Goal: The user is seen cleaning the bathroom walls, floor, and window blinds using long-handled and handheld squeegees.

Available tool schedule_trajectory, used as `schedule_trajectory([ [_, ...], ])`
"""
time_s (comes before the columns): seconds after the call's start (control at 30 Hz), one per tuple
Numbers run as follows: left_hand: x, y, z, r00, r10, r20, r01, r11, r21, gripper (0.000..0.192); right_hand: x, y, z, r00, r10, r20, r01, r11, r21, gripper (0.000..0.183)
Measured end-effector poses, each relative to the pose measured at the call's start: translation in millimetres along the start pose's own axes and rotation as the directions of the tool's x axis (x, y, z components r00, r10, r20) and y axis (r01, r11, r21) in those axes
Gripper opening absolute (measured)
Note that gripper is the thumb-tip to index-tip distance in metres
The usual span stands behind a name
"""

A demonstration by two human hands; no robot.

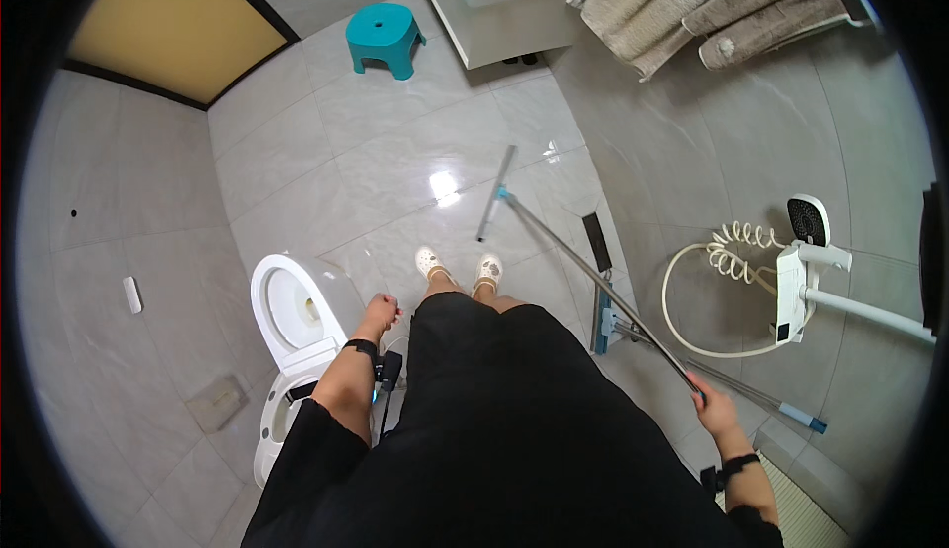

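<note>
My right hand [713, 405] grips the upper end of a long metal pole [593, 274] belonging to a floor squeegee. Its narrow blade [494, 196] rests on the grey tiled floor ahead of my feet, joined to the pole by a light blue connector [503, 192]. Loosely curled, my left hand [382, 312] hangs at my side beside the white toilet [334, 281], with nothing visible in it. White clogs [487, 268] are on my feet. Black devices are strapped to both forearms.
A teal plastic stool [382, 25] stands near the yellow door [185, 22] and vanity cabinet [511, 25]. Along the right wall are a dark floor drain [597, 242], a blue-headed mop [604, 318], a shower head [808, 218] with coiled hose, and hanging towels [652, 7].
</note>
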State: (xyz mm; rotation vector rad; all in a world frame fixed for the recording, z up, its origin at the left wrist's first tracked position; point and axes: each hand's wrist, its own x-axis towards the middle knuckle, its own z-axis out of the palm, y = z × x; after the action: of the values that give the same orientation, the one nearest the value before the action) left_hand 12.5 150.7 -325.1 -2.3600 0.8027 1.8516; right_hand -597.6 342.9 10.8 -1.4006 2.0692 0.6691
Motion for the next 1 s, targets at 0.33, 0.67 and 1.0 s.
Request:
schedule_trajectory([
  [0.33, -9, 86, 33, 0.954, 0.285, 0.093, -0.286, 0.958, -0.005, 0.016, -49, 9, -3, 0.991, 0.041, -0.131, -0.013, 0.977, 0.213, 0.041],
  [0.67, 21, 49, -59, 0.996, 0.090, 0.013, -0.090, 0.995, -0.031, 0.018, 145, -198, -51, 0.979, -0.078, -0.188, 0.135, 0.939, 0.315, 0.041],
  [1.0, 53, 15, -187, 0.993, -0.018, -0.121, -0.009, 0.975, -0.221, 0.019, 258, -378, -175, 0.926, -0.128, -0.355, 0.137, 0.991, 0.000, 0.039],
])
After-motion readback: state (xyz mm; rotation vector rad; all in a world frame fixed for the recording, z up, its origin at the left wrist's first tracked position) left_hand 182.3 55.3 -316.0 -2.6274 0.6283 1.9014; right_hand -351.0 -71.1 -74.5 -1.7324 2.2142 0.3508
